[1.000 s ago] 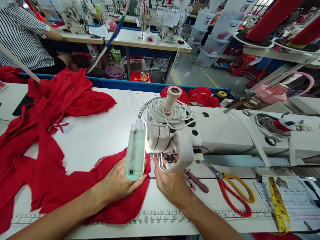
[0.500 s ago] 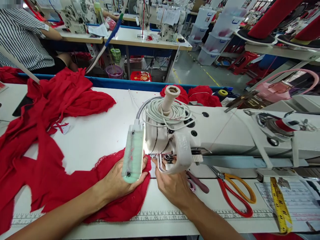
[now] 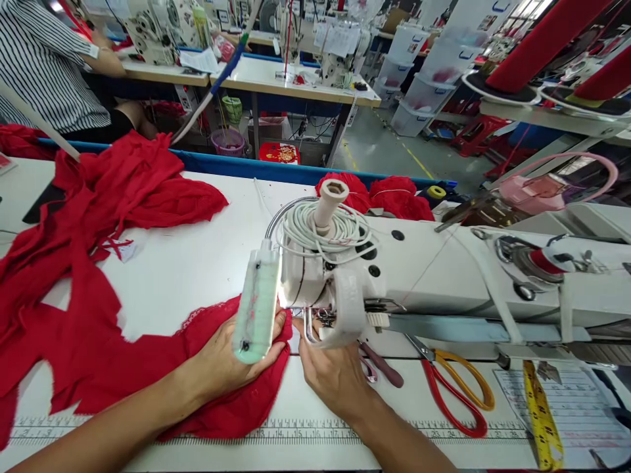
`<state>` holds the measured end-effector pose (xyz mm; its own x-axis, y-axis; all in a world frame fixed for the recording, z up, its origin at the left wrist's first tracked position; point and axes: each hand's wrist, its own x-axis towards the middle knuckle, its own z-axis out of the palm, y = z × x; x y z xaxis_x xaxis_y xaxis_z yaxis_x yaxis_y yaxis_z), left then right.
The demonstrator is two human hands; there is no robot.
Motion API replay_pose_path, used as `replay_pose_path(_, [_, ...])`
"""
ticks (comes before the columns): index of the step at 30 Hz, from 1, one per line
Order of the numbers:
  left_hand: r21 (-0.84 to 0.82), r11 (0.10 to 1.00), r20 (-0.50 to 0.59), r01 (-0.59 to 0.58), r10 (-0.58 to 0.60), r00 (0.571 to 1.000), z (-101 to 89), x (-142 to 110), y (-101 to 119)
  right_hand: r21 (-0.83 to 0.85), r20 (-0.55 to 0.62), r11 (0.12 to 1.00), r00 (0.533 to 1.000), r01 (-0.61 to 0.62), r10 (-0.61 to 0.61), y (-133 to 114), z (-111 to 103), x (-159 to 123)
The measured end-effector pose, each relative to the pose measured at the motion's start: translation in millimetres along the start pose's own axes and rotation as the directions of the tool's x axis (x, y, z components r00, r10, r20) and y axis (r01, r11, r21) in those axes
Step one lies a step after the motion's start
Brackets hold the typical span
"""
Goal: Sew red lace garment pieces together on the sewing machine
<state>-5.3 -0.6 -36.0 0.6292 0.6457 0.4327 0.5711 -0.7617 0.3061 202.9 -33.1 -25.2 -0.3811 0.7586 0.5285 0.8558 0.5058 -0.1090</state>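
My left hand point(image 3: 231, 351) is closed on the red fabric point(image 3: 217, 407), thumb and fingertips at its edge just left of the needle area. A pale green lamp point(image 3: 256, 305) hanging from the sewing machine point(image 3: 419, 263) covers part of that hand. My right hand point(image 3: 332, 374) reaches under the machine's head from the right, its fingers curled close to the presser foot. The machine's white guard hides most of those fingertips, so what they pinch does not show. The fabric spreads left across the table in a long, crumpled piece.
Right of my right hand lie a purple-handled tool point(image 3: 384, 368), scissors point(image 3: 458, 391) with red and orange handles, and a yellow tape measure point(image 3: 542, 420). A printed ruler point(image 3: 296, 433) runs along the front edge. Red bundles point(image 3: 401, 197) sit behind the machine. A person in stripes point(image 3: 49, 72) sits beyond.
The view has shifted slightly, moving the machine and tools a little left in the picture. Both hands keep nearly the same position at the needle area, and the fabric lies much as before.
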Motion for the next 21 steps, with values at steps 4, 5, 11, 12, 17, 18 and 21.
replay_pose_path(4, [0.002, 1.000, -0.027, -0.011, 0.011, 1.000, -1.1, 0.7, 1.1, -0.003, 0.005, 1.000, 1.000, -0.014, 0.014, -1.7, -0.9, -0.4])
replay_pose_path(5, [0.003, 1.000, -0.025, -0.006, 0.006, 1.000, -1.8, 1.0, 1.5, -0.003, -0.006, 1.000, 1.000, -0.017, 0.017, -1.9, -1.4, -0.5])
replay_pose_path(11, [-0.035, 0.999, 0.047, 0.019, -0.018, 0.999, -6.0, 4.6, 1.8, 0.010, -0.214, 0.999, 0.976, -0.034, 0.035, 8.3, -0.9, 1.5])
replay_pose_path(12, [-0.041, 0.999, 0.060, 0.016, -0.013, 0.998, -6.4, 5.2, 1.7, 0.010, -0.230, 0.999, 0.972, -0.037, 0.038, 11.8, 0.6, 2.3])
replay_pose_path(17, [-0.046, 0.998, 0.116, 0.048, -0.042, 0.992, -8.9, 7.5, 2.0, 0.027, -0.268, 0.999, 0.962, -0.043, 0.049, 23.6, 9.5, 4.8])
replay_pose_path(18, [-0.046, 0.998, 0.133, 0.049, -0.043, 0.990, -9.9, 8.1, 2.1, 0.034, -0.272, 0.998, 0.960, -0.053, 0.060, 23.8, 10.4, 5.1])
replay_pose_path(21, [-0.033, 0.999, 0.190, 0.033, -0.026, 0.981, -13.5, 9.9, 2.5, 0.055, -0.257, 0.996, 0.962, -0.076, 0.087, 21.8, 10.1, 6.2])
